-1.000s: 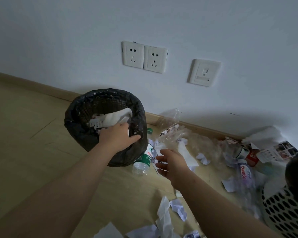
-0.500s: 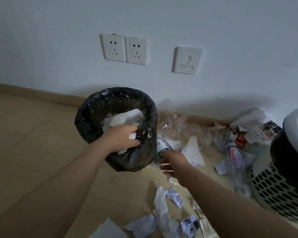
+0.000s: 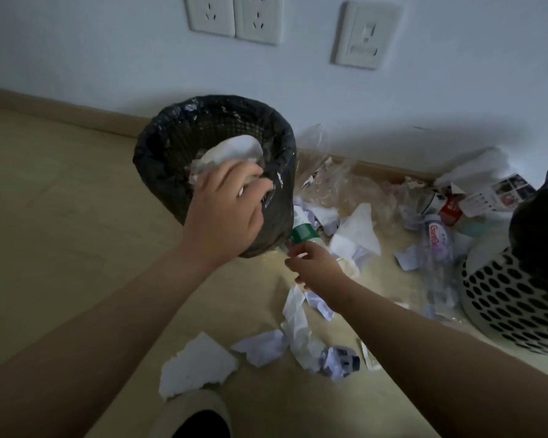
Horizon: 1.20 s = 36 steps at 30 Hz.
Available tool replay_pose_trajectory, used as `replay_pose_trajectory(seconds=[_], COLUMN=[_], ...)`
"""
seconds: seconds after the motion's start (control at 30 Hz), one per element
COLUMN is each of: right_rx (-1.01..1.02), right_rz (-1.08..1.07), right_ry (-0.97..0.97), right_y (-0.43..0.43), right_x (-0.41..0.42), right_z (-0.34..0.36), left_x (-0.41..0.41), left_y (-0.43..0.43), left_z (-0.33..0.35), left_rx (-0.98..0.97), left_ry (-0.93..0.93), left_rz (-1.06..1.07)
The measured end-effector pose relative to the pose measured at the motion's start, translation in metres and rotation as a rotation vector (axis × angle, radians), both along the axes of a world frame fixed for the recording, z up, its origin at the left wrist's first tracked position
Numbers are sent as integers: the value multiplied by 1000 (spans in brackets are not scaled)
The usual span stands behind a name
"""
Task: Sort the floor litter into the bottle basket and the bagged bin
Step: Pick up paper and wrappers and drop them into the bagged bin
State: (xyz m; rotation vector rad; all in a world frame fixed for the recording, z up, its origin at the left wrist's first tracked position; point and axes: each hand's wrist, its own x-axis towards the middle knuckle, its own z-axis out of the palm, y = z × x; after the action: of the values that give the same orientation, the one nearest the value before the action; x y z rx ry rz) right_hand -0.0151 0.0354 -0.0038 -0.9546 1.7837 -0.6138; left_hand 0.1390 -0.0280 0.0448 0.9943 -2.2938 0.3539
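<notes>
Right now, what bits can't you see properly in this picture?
Head view only:
Left hand hides its own fingertips; whether it holds the paper in the bagged bin is unclear.
Green-label bottle: lower end hidden by the grip of the right hand.
White basket: cut off by the right edge.
Clear bottle: label blurred.

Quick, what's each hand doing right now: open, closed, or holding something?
Left hand: open, fingers resting on the paper in the bin.
Right hand: holding the bottle.

Left hand (image 3: 225, 213) spread; right hand (image 3: 315, 268) fingers (image 3: 298, 251) curled.
</notes>
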Motion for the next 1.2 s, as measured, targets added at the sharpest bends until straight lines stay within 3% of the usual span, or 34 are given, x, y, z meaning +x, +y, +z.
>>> replay_pose_trajectory(seconds=[0.1,0.23,0.33,0.4,0.5,0.73,0.9,1.2], right_rx=[8,-60,-144,-242,-160,-18,62,84], right_rz=[182,457,727,841,1016,1004,862,497], right_ry=[203,495,684,787,843,899,847,692], right_y=[21,53,76,85,91,88,79,42], right_x=[6,18,28,35,32,9,-1,-46], right_z=[-21,-47,-60,-64,-69,-78,-71,-45], left_x=[2,23,45,59,69,63,46,-19], left_y=[36,66,72,73,74,70,61,35], left_z=[-34,-97,-120,-131,-131,-127,-123,-88], left_rx=[33,489,849,1017,1089,1104,949,1189], left_ry=[50,-175,-409,-684,-877,-851,-884,-290], left_rz=[-228,-453,-302,-163,-102,45,39,3])
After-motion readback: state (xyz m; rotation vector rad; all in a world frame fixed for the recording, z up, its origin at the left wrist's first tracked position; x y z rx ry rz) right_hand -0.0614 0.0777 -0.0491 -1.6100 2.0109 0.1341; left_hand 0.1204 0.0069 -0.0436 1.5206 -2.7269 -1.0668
